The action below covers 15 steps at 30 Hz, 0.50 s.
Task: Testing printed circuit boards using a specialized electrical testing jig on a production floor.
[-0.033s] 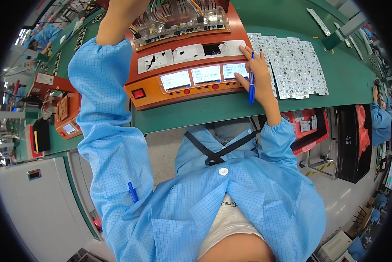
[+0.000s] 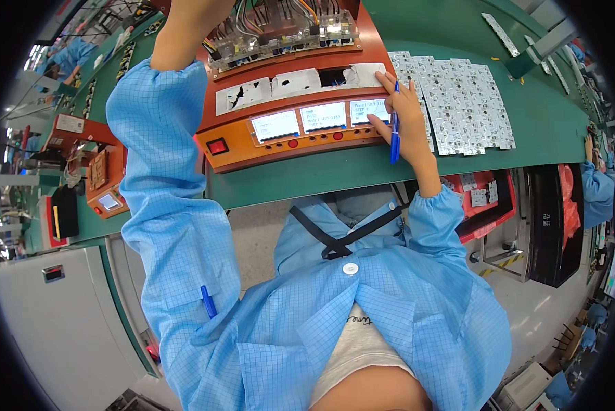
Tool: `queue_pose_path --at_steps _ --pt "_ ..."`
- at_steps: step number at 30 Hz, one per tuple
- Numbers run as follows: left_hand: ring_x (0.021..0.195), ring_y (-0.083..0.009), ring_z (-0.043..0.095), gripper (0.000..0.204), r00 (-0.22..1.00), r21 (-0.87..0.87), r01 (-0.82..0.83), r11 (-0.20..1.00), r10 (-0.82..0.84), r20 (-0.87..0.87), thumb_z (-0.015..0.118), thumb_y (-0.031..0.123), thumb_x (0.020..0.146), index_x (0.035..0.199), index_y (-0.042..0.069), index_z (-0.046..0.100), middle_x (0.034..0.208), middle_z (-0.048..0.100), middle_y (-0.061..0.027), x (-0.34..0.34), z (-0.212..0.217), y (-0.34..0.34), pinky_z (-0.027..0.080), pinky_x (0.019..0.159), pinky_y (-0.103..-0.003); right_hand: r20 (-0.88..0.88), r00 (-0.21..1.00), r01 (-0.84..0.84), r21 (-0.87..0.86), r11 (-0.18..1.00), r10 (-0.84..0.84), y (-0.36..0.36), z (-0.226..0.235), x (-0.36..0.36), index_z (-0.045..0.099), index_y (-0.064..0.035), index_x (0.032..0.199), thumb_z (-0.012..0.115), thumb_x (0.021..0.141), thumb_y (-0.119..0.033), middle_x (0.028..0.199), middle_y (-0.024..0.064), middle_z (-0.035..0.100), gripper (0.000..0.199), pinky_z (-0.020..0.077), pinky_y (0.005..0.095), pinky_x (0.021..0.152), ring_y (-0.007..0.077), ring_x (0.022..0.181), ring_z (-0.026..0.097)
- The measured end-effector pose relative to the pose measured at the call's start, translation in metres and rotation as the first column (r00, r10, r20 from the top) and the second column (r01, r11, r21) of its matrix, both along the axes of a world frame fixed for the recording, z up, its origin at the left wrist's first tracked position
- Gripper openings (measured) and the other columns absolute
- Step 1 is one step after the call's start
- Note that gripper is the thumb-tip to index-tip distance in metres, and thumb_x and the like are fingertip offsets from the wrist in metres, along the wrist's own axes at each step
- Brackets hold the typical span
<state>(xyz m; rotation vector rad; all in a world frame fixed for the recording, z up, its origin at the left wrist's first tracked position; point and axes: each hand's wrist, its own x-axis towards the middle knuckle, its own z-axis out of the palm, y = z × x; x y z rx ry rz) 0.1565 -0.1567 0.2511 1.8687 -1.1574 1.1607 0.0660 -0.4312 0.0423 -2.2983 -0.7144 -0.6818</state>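
Observation:
An orange-red test machine (image 2: 239,152) with three lit screens (image 2: 323,116) stands on the green bench. At its back, a clear fixture (image 2: 287,42) carries bundled coloured wires. My left hand (image 2: 201,15) reaches up beside this fixture at the top edge; its fingers lie outside the picture, so what they touch is hidden. Over the right end of the machine rests my right hand (image 2: 410,120), holding a blue pen (image 2: 395,142) that points down between its fingers. Its fingertips are by the torn white strip (image 2: 295,83) and the right-hand screen.
Right of the machine lie panels of pale circuit boards (image 2: 461,103). A red bin (image 2: 507,198) with board pieces sits below the bench edge, beside a black box (image 2: 554,226). A smaller orange device (image 2: 107,198) stands at left. Another person's blue sleeve (image 2: 598,195) shows at far right.

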Motion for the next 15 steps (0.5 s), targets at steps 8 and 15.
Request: queue_pose_path --at_steps 8,15 --pt "0.11 -0.0274 0.056 0.044 0.994 0.029 -0.092 0.995 0.09 0.062 0.055 0.04 0.093 0.115 0.002 0.054 0.116 0.059 -0.0162 0.0014 0.0012 0.0038 0.04 0.095 -0.034 0.035 0.999 -0.003 0.024 1.0 0.002 0.0033 -0.001 0.0 0.039 -0.0064 0.077 0.072 0.074 -0.009 0.138 0.015 0.05 0.034 0.0202 0.0546 0.111 0.0351 0.13 0.043" --pt "0.095 -0.0247 0.06 0.04 0.972 0.067 -0.201 0.977 0.191 0.133 0.054 0.038 0.094 0.111 0.002 0.057 0.103 0.063 -0.0128 -0.0009 0.008 0.0047 0.045 0.084 -0.033 0.026 1.0 0.01 0.024 1.0 -0.011 0.005 0.0005 0.0012 0.04 -0.0067 0.077 0.073 0.074 -0.008 0.137 0.0152 0.051 0.033 0.022 0.0543 0.111 0.0356 0.129 0.044"
